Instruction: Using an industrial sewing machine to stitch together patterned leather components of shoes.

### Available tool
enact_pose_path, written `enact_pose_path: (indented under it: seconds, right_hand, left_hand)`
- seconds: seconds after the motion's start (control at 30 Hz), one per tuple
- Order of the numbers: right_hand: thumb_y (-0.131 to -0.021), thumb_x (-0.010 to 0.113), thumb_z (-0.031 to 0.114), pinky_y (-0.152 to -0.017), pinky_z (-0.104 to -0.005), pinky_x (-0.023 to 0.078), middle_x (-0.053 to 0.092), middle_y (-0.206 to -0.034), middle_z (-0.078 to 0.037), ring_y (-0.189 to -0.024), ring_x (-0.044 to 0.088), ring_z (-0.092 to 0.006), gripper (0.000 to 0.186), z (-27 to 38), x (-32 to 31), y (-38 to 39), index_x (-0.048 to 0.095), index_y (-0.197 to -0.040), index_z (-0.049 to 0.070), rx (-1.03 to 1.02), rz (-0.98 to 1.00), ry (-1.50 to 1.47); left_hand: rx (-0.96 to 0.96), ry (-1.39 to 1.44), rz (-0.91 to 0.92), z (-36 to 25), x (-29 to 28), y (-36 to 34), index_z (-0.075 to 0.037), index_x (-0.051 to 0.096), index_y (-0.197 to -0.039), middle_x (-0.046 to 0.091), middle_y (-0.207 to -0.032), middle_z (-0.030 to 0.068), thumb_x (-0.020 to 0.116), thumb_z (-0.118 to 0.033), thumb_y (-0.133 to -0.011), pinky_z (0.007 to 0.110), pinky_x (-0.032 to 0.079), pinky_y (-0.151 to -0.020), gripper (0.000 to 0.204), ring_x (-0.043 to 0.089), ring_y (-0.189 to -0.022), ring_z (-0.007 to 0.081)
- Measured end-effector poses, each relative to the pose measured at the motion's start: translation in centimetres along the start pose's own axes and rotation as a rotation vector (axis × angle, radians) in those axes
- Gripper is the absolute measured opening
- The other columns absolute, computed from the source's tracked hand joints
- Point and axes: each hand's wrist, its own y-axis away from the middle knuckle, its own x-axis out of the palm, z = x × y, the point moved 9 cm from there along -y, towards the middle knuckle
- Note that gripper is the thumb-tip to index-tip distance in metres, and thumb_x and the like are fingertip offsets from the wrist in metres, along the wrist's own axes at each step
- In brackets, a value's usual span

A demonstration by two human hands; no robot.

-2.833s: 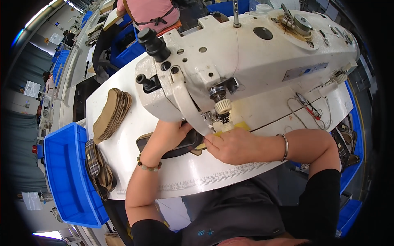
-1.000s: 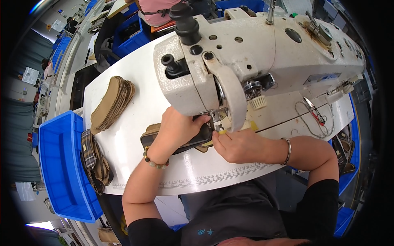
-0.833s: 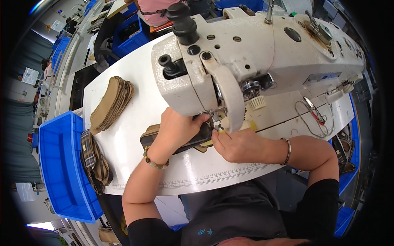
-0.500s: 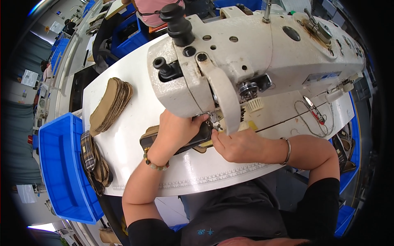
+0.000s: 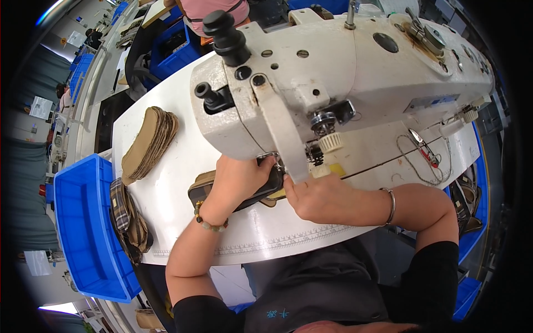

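My left hand (image 5: 236, 183) presses a dark workpiece with tan edging (image 5: 202, 183), its thumb near the needle area of a cream sewing machine (image 5: 388, 66). My right hand (image 5: 316, 197), fingers curled, grips the same piece's right end at the presser foot, where the machine's curved arm partly hides the fingertips. A yellowish guide piece (image 5: 336, 169) lies on the bed just right of the foot. The workpiece rests on a white table (image 5: 166, 222) with a printed ruler along its front edge.
A stack of tan curved pieces (image 5: 144, 144) lies at left, with plaid pieces (image 5: 125, 216) below it beside a blue bin (image 5: 89, 227). Red-handled snips (image 5: 427, 152) and a cord lie at right. More pieces sit in a bin (image 5: 466, 205) at far right. A co-worker in pink (image 5: 214, 11) sits behind.
Over the last second the machine head has shifted leftward in the picture as the view moves. My hands stay on the workpiece by the needle, with only small shifts of fingers and wrists.
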Motion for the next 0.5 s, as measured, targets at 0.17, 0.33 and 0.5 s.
enact_pose_path:
  seconds: [0.17, 0.33, 0.5]
  right_hand:
    - [-0.067, 0.066, 0.01, -0.039, -0.0283, 0.039, 0.049, -0.053, -0.001, -0.044, 0.051, -0.0125, 0.02, -0.3, 0.4, 0.1, 0.067, -0.08, -0.005, 0.015, -0.036, 0.025]
    - [-0.062, 0.067, 0.012, -0.039, -0.0302, 0.037, 0.045, -0.05, 0.0, -0.043, 0.05, -0.0129, 0.011, -1.4, 0.5, -0.1, 0.058, -0.063, 0.006, 0.055, -0.008, 0.071]
    - [-0.06, 0.068, 0.012, -0.042, -0.0339, 0.041, 0.049, -0.054, -0.004, -0.048, 0.056, -0.0215, 0.012, -2.7, 2.5, 1.0, 0.057, -0.062, 0.011, 0.029, -0.155, -0.006]
  left_hand:
    - [-0.011, 0.063, -0.004, 1.5, 1.5, -0.4, -0.007, 0.07, -0.103, 0.07, -0.083, 0.015, 0.07, -0.024, -0.085, 0.042, 0.053, -0.067, 0.025, 0.068, -0.078, 0.0347]
    - [0.036, 0.12, -0.028, 1.5, 1.5, -1.2, -0.007, 0.068, -0.1, 0.07, -0.085, 0.0133, 0.062, -0.029, -0.092, 0.041, 0.053, -0.068, 0.024, 0.069, -0.079, 0.0314]
    - [0.276, -0.078, -0.085, 2.6, 3.3, -2.4, -0.006, 0.068, -0.102, 0.069, -0.095, 0.0161, 0.054, -0.014, -0.091, 0.044, 0.053, -0.079, 0.019, 0.065, -0.089, 0.0352]
